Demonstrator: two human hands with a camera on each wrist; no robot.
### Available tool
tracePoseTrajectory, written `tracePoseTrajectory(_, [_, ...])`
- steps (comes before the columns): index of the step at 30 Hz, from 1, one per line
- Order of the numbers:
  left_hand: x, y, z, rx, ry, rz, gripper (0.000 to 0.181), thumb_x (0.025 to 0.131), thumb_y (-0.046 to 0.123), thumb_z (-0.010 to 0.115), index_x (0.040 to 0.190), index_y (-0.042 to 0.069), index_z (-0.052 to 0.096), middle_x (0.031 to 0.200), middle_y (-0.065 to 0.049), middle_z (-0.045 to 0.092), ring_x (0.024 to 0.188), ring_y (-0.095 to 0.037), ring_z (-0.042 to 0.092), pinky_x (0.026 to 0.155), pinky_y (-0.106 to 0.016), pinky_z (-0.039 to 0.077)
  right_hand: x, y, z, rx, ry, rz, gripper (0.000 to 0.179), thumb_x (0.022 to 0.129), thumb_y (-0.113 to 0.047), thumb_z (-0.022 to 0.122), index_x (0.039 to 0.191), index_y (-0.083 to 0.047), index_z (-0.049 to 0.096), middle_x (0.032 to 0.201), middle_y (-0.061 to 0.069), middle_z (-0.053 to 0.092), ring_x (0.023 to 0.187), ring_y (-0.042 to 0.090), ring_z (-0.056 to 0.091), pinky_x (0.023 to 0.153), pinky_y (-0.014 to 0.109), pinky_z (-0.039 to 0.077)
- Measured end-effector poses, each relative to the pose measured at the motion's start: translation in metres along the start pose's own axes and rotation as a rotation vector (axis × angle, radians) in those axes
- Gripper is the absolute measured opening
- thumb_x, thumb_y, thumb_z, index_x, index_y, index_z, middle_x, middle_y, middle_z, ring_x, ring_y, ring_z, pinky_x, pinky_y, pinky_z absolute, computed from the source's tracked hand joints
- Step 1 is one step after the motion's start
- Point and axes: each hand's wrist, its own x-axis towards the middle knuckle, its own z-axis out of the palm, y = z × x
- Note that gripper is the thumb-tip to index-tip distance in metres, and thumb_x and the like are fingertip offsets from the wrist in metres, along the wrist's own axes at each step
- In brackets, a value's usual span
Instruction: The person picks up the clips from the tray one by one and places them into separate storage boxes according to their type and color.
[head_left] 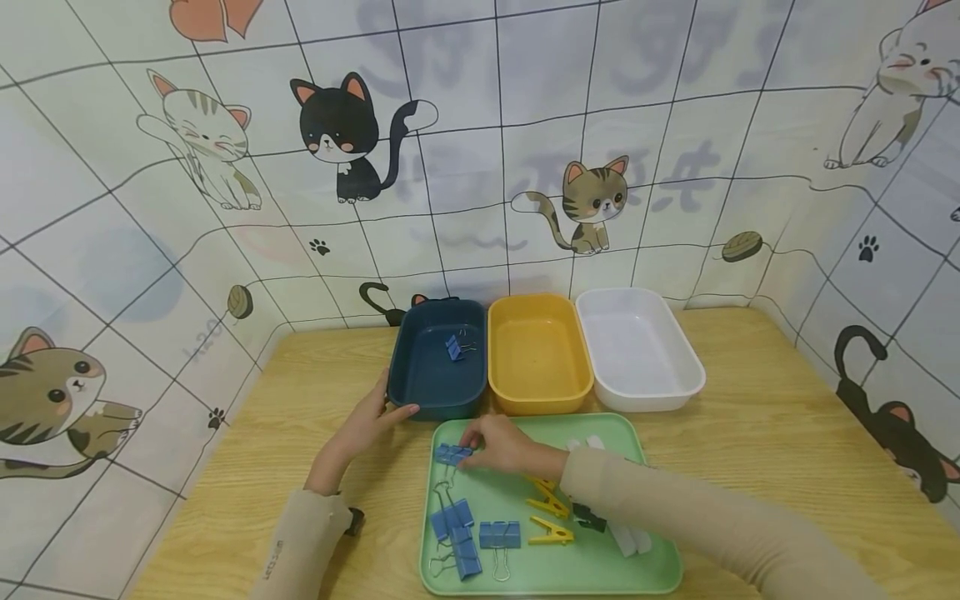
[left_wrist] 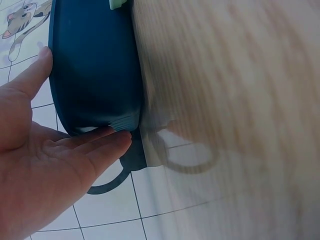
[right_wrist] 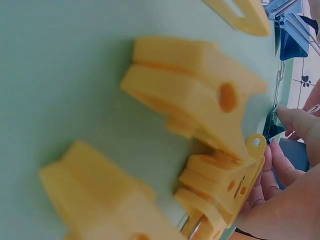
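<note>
My right hand (head_left: 504,443) pinches a blue binder clip (head_left: 452,454) at the back left corner of the green tray (head_left: 600,575). In the right wrist view, the thumb and fingers (right_wrist: 297,122) close around this binder clip (right_wrist: 273,126). My left hand (head_left: 372,421) rests against the near left corner of the dark blue bin (head_left: 431,400), fingers extended. The left wrist view shows its thumb at the rim and its fingers along the wall. One blue binder clip (head_left: 454,347) lies inside that bin. More blue binder clips (head_left: 499,535) lie at the tray's left.
Beside the blue bin stand a yellow bin (head_left: 540,406) and a white bin (head_left: 648,400), against the patterned backdrop. Yellow clothespins (head_left: 551,531), black clips (head_left: 589,518) and white pieces (head_left: 628,537) lie on the tray, partly under my right forearm.
</note>
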Motion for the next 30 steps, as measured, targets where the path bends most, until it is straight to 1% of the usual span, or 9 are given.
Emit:
tracePoseTrajectory(8, [-0.002,0.001,0.001,0.009,0.001,0.005,0.088,0.108,0.019,0.062,0.167,-0.003,0.001,0.173,-0.028,0.012,0.158,-0.050,0.018,0.123,-0.067,0.026,0.000,0.002,0.001,0.021,0.005,-0.013,0.023,0.084,-0.012,0.088,0.102,-0.001,0.079,0.093,0.006,0.076,0.088,0.021,0.067,0.075,0.027,0.054])
tracePoseTrajectory(12, [-0.002,-0.001,0.001,0.004,0.007,0.006,0.087,0.108,0.018,0.062,0.168,-0.002,0.002,0.174,-0.027,0.012,0.158,-0.049,0.017,0.124,-0.068,0.026,0.000,0.003,0.002,0.023,0.011,-0.026,0.022,0.085,-0.011,0.088,0.102,-0.001,0.079,0.093,0.006,0.076,0.088,0.022,0.068,0.074,0.026,0.053])
tracePoseTrajectory(15, [-0.002,-0.002,0.002,0.003,0.009,0.004,0.087,0.108,0.018,0.062,0.168,-0.002,0.002,0.174,-0.026,0.011,0.159,-0.049,0.017,0.124,-0.067,0.025,-0.001,0.004,0.002,0.024,0.015,-0.031,0.022,0.085,-0.012,0.088,0.102,-0.002,0.079,0.093,0.005,0.076,0.087,0.020,0.067,0.073,0.025,0.053])
tracePoseTrajectory(20, [-0.002,-0.002,0.002,0.012,0.004,-0.007,0.088,0.108,0.020,0.062,0.167,-0.003,0.000,0.174,-0.027,0.009,0.159,-0.048,0.016,0.124,-0.066,0.024,-0.002,0.002,-0.003,0.059,0.012,-0.023,0.020,0.088,-0.011,0.087,0.104,-0.003,0.079,0.096,0.004,0.076,0.087,0.017,0.065,0.072,0.025,0.053])
tracePoseTrajectory(25, [-0.002,0.001,0.002,0.002,0.010,0.003,0.087,0.108,0.018,0.062,0.168,-0.002,0.002,0.174,-0.027,0.012,0.159,-0.049,0.017,0.124,-0.068,0.025,-0.002,0.001,-0.007,0.081,0.016,-0.022,0.021,0.090,-0.012,0.084,0.108,-0.003,0.079,0.100,0.004,0.076,0.085,0.014,0.064,0.071,0.024,0.054])
tracePoseTrajectory(30, [-0.002,0.003,0.001,-0.005,0.005,0.002,0.089,0.108,0.018,0.063,0.167,-0.003,0.000,0.174,-0.028,0.010,0.158,-0.050,0.017,0.123,-0.069,0.026,-0.002,-0.001,-0.012,0.092,0.024,-0.028,0.020,0.090,-0.013,0.085,0.106,-0.004,0.078,0.099,0.003,0.075,0.080,0.009,0.063,0.070,0.022,0.054])
